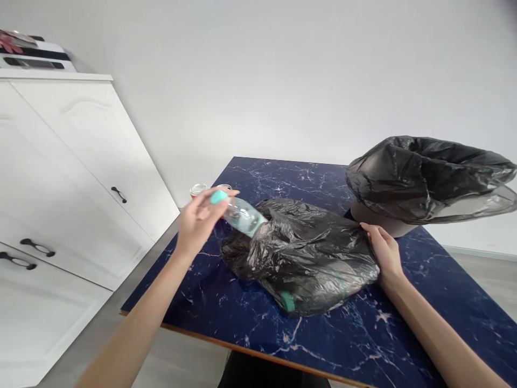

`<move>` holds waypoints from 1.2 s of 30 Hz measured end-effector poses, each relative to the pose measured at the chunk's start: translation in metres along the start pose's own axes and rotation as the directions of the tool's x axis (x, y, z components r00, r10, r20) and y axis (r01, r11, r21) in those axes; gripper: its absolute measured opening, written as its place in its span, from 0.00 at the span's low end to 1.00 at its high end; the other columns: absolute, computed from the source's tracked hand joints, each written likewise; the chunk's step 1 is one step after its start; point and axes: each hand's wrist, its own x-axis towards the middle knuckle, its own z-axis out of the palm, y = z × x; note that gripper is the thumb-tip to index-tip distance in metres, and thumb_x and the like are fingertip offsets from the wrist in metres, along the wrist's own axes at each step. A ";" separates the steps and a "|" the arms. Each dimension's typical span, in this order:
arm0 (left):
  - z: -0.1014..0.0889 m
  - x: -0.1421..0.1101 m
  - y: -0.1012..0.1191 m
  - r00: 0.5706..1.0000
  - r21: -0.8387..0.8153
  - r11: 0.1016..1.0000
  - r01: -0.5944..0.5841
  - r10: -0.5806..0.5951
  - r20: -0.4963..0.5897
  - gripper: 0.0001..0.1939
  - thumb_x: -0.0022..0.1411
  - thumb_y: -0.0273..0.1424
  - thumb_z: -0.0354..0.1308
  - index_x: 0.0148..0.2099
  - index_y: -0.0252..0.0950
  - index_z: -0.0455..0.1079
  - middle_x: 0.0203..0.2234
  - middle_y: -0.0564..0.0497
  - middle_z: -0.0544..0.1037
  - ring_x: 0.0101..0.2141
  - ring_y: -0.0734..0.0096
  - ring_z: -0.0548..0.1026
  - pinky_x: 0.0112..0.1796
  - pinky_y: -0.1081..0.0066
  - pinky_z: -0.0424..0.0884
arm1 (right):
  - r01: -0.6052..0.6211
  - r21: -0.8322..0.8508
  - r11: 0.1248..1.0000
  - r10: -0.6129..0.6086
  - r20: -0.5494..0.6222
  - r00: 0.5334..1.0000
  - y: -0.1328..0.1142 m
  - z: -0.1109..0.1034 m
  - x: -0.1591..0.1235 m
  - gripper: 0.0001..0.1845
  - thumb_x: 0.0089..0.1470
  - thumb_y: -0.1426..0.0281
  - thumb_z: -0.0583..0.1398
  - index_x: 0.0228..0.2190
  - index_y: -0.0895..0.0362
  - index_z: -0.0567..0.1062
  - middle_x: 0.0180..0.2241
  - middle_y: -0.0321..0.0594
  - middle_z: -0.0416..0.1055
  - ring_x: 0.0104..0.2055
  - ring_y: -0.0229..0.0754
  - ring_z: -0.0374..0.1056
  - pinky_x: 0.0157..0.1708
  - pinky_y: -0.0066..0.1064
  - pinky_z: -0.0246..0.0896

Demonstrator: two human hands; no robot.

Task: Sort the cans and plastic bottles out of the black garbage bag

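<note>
A filled black plastic bag (301, 256) lies on its side in the middle of the dark blue marble-patterned table (226, 315). A clear plastic bottle (242, 214) with a teal cap sticks out of the bag's left end. My left hand (198, 220) is closed around the bottle's cap end. My right hand (383, 248) rests with fingers stretched flat against the bag's right side. Another teal cap (287, 302) shows through the bag near its front edge.
A bin (379, 218) lined with a black bag (428, 175) lies tilted at the table's right rear. Two small cans (198, 189) stand behind my left hand. White cabinets (72, 178) with dark handles fill the left side.
</note>
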 end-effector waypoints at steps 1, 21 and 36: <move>-0.005 0.001 0.002 0.996 -0.044 0.999 -0.023 0.019 -0.090 0.13 0.74 0.41 0.63 0.55 0.43 0.75 0.52 0.46 0.86 0.54 0.59 0.83 0.52 0.61 0.81 | -0.001 0.000 1.000 0.001 0.003 1.000 -0.001 0.000 -0.001 0.22 0.40 0.51 0.71 0.28 0.53 0.74 0.22 0.29 0.63 0.25 0.38 0.59 0.26 0.32 0.54; -0.067 0.038 -0.022 0.676 0.031 0.974 -0.223 0.178 -0.716 0.21 0.65 0.42 0.73 0.51 0.32 0.77 0.35 0.51 0.84 0.37 0.69 0.82 0.50 0.61 0.78 | 0.031 0.028 0.999 -0.032 0.045 0.998 -0.003 0.002 -0.002 0.23 0.43 0.50 0.72 0.27 0.53 0.73 0.22 0.30 0.63 0.25 0.38 0.59 0.26 0.31 0.54; -0.062 0.023 -0.037 0.845 0.198 0.979 -0.050 0.148 -0.515 0.33 0.62 0.39 0.75 0.63 0.36 0.68 0.54 0.38 0.81 0.57 0.55 0.80 0.63 0.51 0.71 | 0.035 0.020 0.999 -0.036 0.060 0.998 -0.003 0.002 -0.002 0.23 0.42 0.49 0.71 0.26 0.52 0.71 0.22 0.30 0.61 0.25 0.38 0.57 0.26 0.32 0.53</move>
